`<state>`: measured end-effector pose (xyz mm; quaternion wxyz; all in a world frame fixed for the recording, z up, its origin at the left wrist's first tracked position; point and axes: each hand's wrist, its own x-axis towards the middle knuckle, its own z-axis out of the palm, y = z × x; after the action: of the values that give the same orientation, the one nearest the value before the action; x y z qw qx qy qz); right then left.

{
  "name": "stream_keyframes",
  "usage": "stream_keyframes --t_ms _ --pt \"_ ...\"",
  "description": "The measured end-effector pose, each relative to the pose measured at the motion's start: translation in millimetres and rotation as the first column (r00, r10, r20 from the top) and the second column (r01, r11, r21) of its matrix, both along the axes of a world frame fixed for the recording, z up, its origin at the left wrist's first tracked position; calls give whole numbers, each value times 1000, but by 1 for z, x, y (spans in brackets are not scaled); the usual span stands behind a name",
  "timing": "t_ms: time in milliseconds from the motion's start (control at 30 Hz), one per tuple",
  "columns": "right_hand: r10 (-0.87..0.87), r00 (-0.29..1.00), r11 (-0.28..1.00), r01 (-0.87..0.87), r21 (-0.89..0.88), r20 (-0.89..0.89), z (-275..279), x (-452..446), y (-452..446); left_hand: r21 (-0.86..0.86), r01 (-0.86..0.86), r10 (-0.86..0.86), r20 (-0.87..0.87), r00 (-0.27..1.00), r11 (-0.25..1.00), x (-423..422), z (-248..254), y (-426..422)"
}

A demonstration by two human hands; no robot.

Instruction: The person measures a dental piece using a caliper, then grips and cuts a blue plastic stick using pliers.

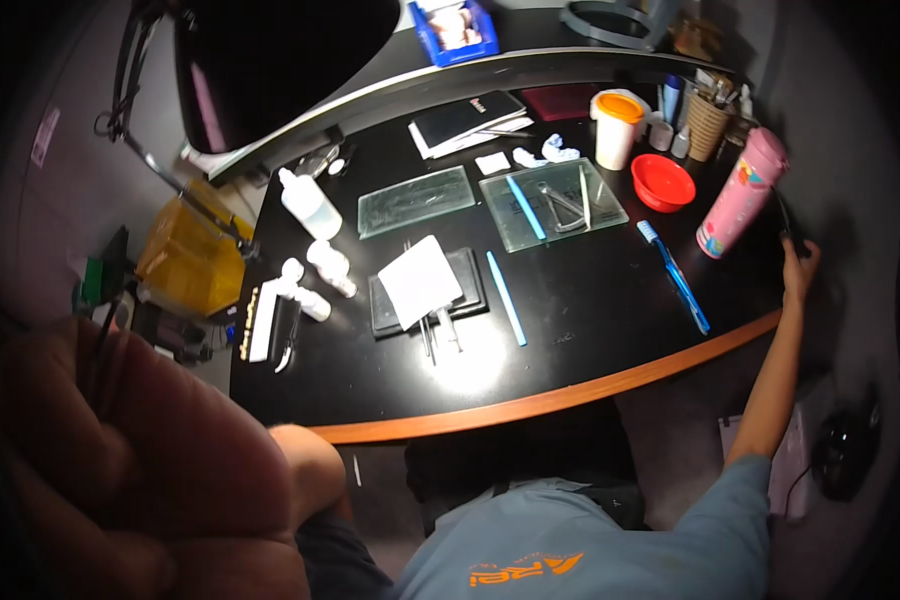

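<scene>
Very close to the camera, my left hand [185,440] fills the lower left with its fingers curled. A thin dark line shows by them, but I cannot make out what they hold. At the desk's right edge my right hand [800,268] is closed around a dark cord [785,215], partly lost in shadow. The pink bottle [745,195] stands nearest that hand. A blue toothbrush [675,280] and a red bowl [663,183] lie farther left.
On the black desk [590,310] are glass slabs [415,203], a white pad [420,283], a blue stick [507,298], a squeeze bottle [310,205] and an orange-lidded cup [618,130]. A lamp arm [170,180] rises at left. A blue bin [454,35] sits on the back shelf.
</scene>
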<state>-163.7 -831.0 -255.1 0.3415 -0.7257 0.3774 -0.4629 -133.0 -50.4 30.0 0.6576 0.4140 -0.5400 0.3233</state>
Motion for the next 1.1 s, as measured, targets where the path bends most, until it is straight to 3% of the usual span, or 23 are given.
stream_keyframes --t_ms 67,167,200,333,433,467,567,633,667,700,733,767,800,833,867,933,1000,1100 --pt "-3 999 999 5 36 -42 0 -3 6 12 -3 3 -18 1000 1000 0 -2 -1" --pt "-91 995 991 86 -105 -42 -6 -1 -6 8 -7 7 -19 1000 1000 2 -7 1" --pt "-52 997 999 52 -14 -57 -3 -1 -5 12 -8 9 -16 1000 1000 3 -8 2" --pt "-89 993 996 86 -33 -83 0 1 -1 26 -18 19 -36 999 999 5 -9 8" --pt "-141 990 983 140 -121 0 -9 6 -23 44 -41 44 -76 996 998 9 -11 9" --pt "-164 979 979 176 -101 120 -14 6 -27 63 -58 65 -102 993 996 11 -16 9" --pt "-502 858 716 483 -504 111 10 -16 -20 144 -102 142 -305 942 984 23 -40 5" --pt "-357 837 600 545 -585 415 36 -20 19 106 27 41 -591 806 994 48 -70 -8" --pt "-285 847 535 529 -659 448 51 -22 45 101 80 9 -672 740 992 61 -84 -16" --pt "-212 854 459 516 -723 475 68 -14 72 162 89 52 -705 708 983 74 -94 -24" --pt "22 855 571 414 -708 518 86 7 108 427 -42 353 -682 640 903 84 -99 -32" --pt "235 804 643 293 -707 547 101 13 147 531 -71 421 -577 700 845 100 -113 -35" --pt "357 781 742 97 -664 513 107 24 191 635 -242 585 -409 700 734 113 -128 -45" --pt "440 848 584 -19 -811 297 123 27 236 648 -353 634 -264 727 675 127 -143 -50" --pt "622 744 519 -158 -840 245 129 39 272 657 -465 699 -134 703 593 132 -149 -55" --pt "746 665 257 -282 -924 5 159 54 357 615 -649 778 90 622 448 133 -155 -61" --pt "860 497 130 -428 -894 -113 163 69 407 539 -713 752 203 627 449 138 -168 -64" --pt "905 387 21 -459 -888 -179 151 94 454 478 -768 719 335 609 427 136 -176 -60"
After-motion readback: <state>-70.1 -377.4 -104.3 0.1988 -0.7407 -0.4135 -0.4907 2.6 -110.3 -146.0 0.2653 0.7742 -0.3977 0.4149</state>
